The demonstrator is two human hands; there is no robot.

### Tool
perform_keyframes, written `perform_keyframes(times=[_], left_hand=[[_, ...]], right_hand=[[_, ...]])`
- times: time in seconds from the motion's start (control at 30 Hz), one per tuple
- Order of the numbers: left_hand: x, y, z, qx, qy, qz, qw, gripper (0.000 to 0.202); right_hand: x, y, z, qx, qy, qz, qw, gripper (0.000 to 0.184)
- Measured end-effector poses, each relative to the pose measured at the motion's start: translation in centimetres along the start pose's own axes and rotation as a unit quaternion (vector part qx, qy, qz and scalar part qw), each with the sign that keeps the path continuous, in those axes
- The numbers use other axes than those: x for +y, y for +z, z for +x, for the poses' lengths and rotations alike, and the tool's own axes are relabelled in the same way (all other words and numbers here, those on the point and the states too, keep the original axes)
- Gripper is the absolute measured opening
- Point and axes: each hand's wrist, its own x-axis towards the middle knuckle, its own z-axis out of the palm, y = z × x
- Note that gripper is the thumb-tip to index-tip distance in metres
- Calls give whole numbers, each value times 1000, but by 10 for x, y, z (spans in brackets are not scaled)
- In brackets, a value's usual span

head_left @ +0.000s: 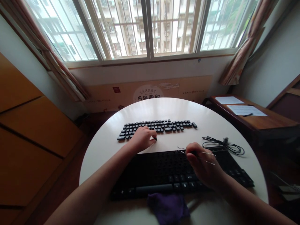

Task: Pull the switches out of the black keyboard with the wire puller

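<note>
On the round white table (105, 147) lies a black keyboard (164, 172) with most of its keycaps off. The removed black keycaps (164, 125) are laid out in rows beyond it. My left hand (142, 138) reaches to the near edge of those rows and pinches one small black keycap (155, 138) in its fingertips. Over the keyboard's right half, my right hand (203, 165) is closed on a thin wire keycap puller (201, 153), whose prongs stick out to the right.
The keyboard's black cable (222, 144) lies coiled at the right of the table. A purple cloth (168, 207) sits at the near edge. A wooden side table (257, 120) with papers and a pen stands at the right, a window behind.
</note>
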Motion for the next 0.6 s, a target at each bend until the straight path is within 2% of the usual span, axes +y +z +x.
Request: perform_keyframes(times=[0.2, 0.6], left_hand=[[-9, 2, -1, 20, 20, 2, 1000, 10], [-14, 7, 1, 47, -31, 76, 996, 10]], right_hand=[[0, -2, 0, -2, -13, 3, 1000, 10], [1, 0, -2, -20, -7, 10, 1000, 11]])
